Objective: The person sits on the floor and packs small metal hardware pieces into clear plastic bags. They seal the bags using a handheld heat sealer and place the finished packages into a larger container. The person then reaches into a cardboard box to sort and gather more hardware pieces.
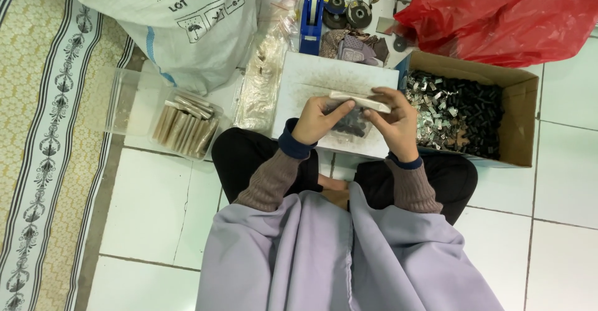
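Note:
My left hand (317,120) and my right hand (393,123) meet over a white board (311,80) on the floor. Together they hold a thin pale flat strip (360,101), like a small clear packet edge-on. Below it, between my palms, hangs a dark clump of small parts (352,124). My left thumb presses the strip's left end; my right fingers curl over its right end.
A cardboard box (521,108) of small silver and black metal pieces sits to the right. A clear tub (134,96) holding filled packets (185,126) lies to the left. Behind are a white woven sack (187,24), a red plastic bag (504,12), a blue tape dispenser (311,21) and clear bags (265,68).

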